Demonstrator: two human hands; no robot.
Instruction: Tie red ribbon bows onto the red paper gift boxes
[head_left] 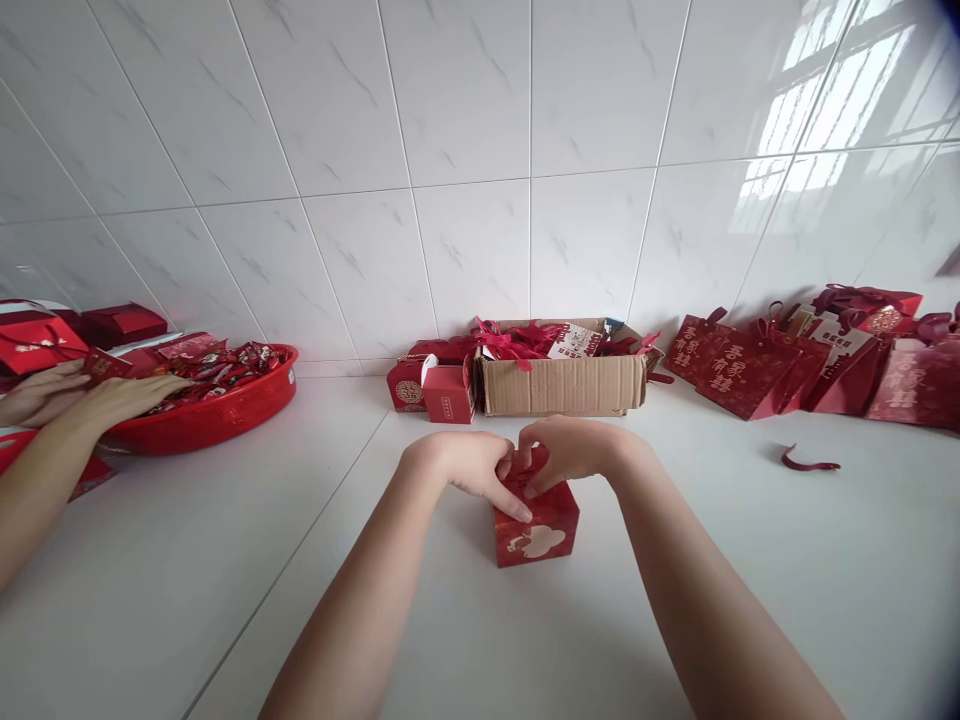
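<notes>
A small red gift box (536, 541) with a pale printed figure on its near face stands upright on the white counter in front of me. My left hand (474, 465) lies on the left of its top, fingers bent and the thumb pressed along the upper panel. From the right, my right hand (568, 452) closes over the same top, thumb and fingers pinched at the panel. The two hands nearly meet there, and they hide most of the lid.
Behind the box sits a cardboard carton (564, 387) of red ribbons and tags, beside small red boxes (450, 392). Red gift bags (739, 372) and a loose dark-red ribbon (810, 464) lie right. At left, another person's hands (139, 395) reach over a red basin (217, 425) of wrapped sweets.
</notes>
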